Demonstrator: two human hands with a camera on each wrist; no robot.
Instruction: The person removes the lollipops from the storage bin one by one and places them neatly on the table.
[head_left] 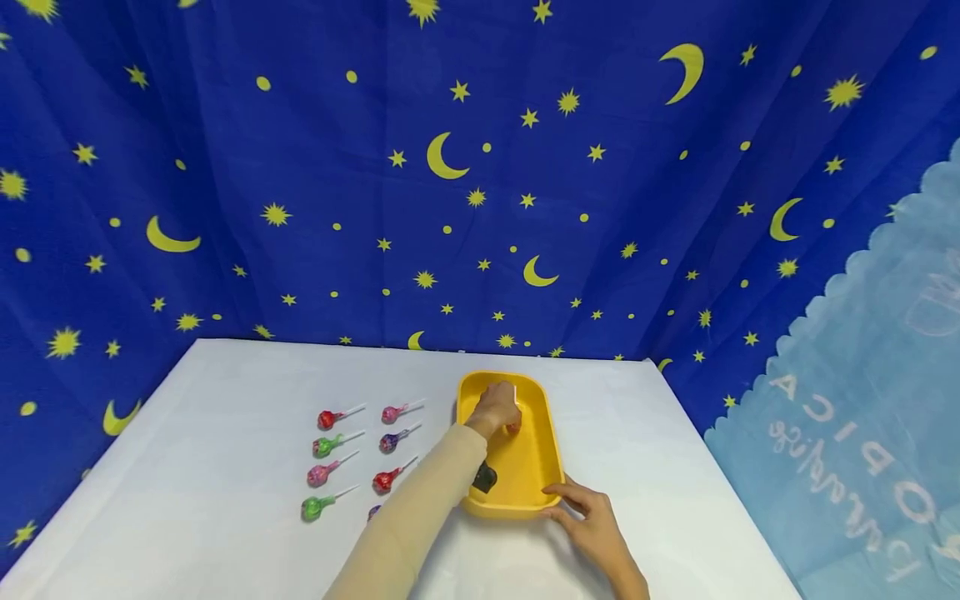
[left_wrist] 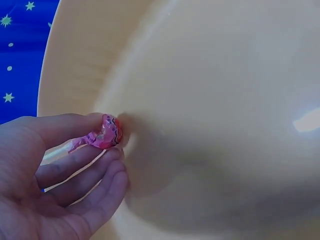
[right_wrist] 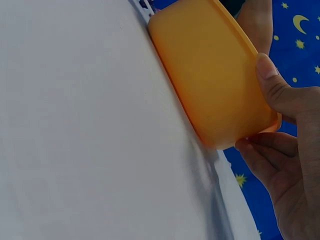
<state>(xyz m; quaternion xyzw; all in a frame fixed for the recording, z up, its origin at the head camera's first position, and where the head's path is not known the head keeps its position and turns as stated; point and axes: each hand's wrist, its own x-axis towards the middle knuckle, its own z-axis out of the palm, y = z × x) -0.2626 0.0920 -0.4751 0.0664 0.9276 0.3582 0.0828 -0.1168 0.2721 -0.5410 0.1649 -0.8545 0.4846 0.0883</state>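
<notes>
Inside the yellow plastic container point(head_left: 525, 450), my left hand point(head_left: 497, 408) reaches down near the far end. In the left wrist view it pinches a pink-wrapped lollipop point(left_wrist: 109, 132) between thumb and fingers, close to the container's wall. My right hand point(head_left: 596, 525) grips the near right corner of the container; the right wrist view shows the thumb on the rim point(right_wrist: 250, 42) and the other fingers at the corner's outer side. My left sleeve covers part of the container's left side.
Left of the container, several wrapped lollipops lie in two columns on the white table point(head_left: 225, 467), among them a red one point(head_left: 327, 419), a green one point(head_left: 313, 507) and a purple one point(head_left: 388, 442). My left forearm partly hides another. A blue star-patterned cloth point(head_left: 360, 183) hangs behind.
</notes>
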